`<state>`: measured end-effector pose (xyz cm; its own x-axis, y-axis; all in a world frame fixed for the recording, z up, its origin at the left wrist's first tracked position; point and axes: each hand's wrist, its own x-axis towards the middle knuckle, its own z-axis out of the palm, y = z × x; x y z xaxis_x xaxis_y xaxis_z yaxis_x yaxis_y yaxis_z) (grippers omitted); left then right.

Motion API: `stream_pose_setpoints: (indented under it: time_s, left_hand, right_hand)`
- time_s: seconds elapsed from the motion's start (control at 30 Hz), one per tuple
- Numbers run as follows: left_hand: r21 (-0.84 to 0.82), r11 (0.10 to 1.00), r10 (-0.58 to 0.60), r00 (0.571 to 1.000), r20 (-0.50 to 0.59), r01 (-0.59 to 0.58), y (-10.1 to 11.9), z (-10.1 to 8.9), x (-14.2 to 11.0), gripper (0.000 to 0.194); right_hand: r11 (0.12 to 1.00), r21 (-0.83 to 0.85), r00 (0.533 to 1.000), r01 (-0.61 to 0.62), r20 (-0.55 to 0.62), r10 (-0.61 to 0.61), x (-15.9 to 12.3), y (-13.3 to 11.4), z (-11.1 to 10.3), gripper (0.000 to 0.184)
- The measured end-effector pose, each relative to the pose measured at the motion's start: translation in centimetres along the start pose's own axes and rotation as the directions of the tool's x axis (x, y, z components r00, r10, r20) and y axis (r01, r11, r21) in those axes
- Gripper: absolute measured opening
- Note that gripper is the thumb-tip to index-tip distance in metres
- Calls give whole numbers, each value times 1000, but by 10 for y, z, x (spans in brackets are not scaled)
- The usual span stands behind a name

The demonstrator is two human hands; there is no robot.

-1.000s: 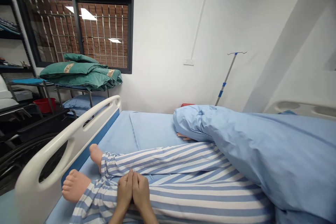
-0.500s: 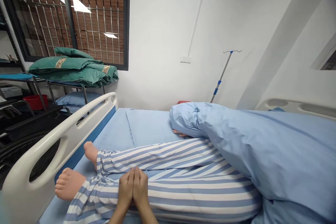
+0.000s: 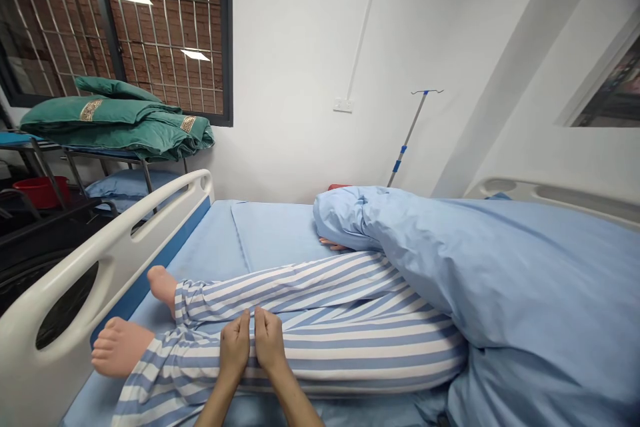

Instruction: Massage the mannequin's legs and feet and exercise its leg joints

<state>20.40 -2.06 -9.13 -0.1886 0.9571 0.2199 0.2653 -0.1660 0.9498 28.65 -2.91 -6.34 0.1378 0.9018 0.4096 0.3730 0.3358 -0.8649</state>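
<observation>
My left hand [image 3: 235, 345] and my right hand [image 3: 270, 341] are in front of me, over the near shin of a figure lying on the bed. Both are closed into loose fists, thumb sides close together, with a narrow gap between them. I make out nothing in either; the undersides of the fingers are hidden. Beneath them are blue-and-white striped trousers [image 3: 370, 350], lying smooth around the hands. Two bare, smooth, manikin-like feet [image 3: 123, 348] stick out of the trouser legs on the left. A light blue quilt [image 3: 480, 273] covers the figure's upper part.
The white bed end board [image 3: 100, 240] rises at the left, with a wheelchair [image 3: 45, 253] partly seen beyond it. Folded green bedding [image 3: 115, 120] lies on a stand under the barred window. A drip pole [image 3: 411, 137] leans into view behind the bed, near the wall.
My hands, pressed together before, have come slightly apart. The view has turned to the right, so the room has shifted left in it. The trousers and quilt lie as before.
</observation>
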Motion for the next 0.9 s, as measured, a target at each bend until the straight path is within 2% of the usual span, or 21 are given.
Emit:
stream_pose_setpoints:
  time_s: [0.13, 0.23, 0.3, 0.4, 0.47, 0.53, 0.6, 0.67, 0.77, 0.9]
  left_hand:
    - [8, 1000, -19, 1000, 13, 19, 3, 0, -2, 39]
    - [-3, 999, -36, 999, 39, 36, 7, 1, 0, 39]
    - [-63, 996, -50, 993, 110, 58, 9, 4, 3, 39]
    - [-172, 973, -111, 967, 229, 152, 17, 9, 8, 42]
    - [-231, 947, -163, 955, 247, 222, 24, 14, 11, 45]
    - [-275, 927, -200, 957, 209, 253, 31, 18, 12, 46]
    - [-274, 934, -202, 971, 127, 230, 32, 21, 11, 45]
    - [-218, 962, -150, 986, 78, 164, 29, 23, 9, 43]
    - [-92, 994, -45, 996, 80, 52, 18, 24, 5, 39]
    - [-26, 1000, -15, 998, 61, 17, 12, 23, 4, 40]
  right_hand:
    - [994, -111, 1000, -2, 19, 4, -8, 10, 5, 45]
    - [992, -123, 999, -26, 22, 28, -8, 10, 5, 43]
    - [997, -70, 999, -43, 7, 43, -6, 11, 3, 42]
    - [996, 44, 996, -74, -44, 76, -2, 16, 1, 43]
    - [991, 105, 994, -86, -58, 93, -1, 19, 0, 44]
    - [985, 146, 993, -94, -57, 104, -1, 21, 0, 45]
    - [982, 159, 992, -99, -60, 109, -2, 21, 0, 44]
    - [982, 157, 991, -104, -64, 115, -3, 21, 0, 40]
    - [979, 162, 989, -121, -61, 132, -5, 20, 1, 36]
    - [977, 159, 987, -142, -49, 151, -1, 19, 1, 38]
